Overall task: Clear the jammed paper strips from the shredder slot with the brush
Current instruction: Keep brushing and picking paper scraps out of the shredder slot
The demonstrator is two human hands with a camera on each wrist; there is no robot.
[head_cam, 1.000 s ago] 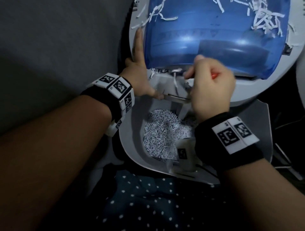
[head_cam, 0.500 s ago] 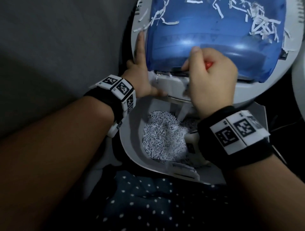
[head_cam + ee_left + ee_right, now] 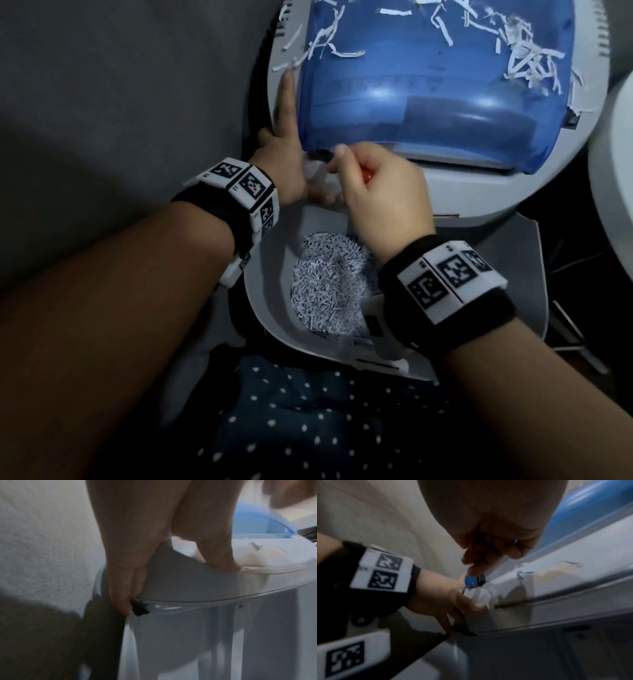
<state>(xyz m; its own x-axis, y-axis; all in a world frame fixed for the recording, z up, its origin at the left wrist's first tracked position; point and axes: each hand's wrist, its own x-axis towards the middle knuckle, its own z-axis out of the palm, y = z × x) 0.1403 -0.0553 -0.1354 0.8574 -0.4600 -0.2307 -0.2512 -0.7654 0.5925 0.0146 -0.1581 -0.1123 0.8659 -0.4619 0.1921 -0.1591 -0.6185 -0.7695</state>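
The shredder [image 3: 513, 192] has a grey-white body and a blue see-through cover [image 3: 428, 85] strewn with loose paper strips [image 3: 527, 65]. My left hand [image 3: 291, 171] grips the shredder's left edge: the index finger lies straight along the cover's side, and in the left wrist view the other fingers [image 3: 123, 588] curl over the rim [image 3: 223, 596] with the thumb [image 3: 221, 559] on top. My right hand [image 3: 346, 164] is curled round the red-handled brush [image 3: 368, 175] at the slot's left end, close to the left thumb. The bristles and the slot are hidden; the right wrist view is blurred.
Below the shredder head, an open grey bin [image 3: 270, 308] holds a heap of shredded paper [image 3: 329, 284]. A grey wall [image 3: 120, 102] runs close along the left. Dark floor and cables lie to the right, and dotted fabric [image 3: 308, 428] lies near me.
My right hand with the brush rose from the front of the slot to the blue cover's edge, then slid left toward my left thumb. The left hand kept its hold.
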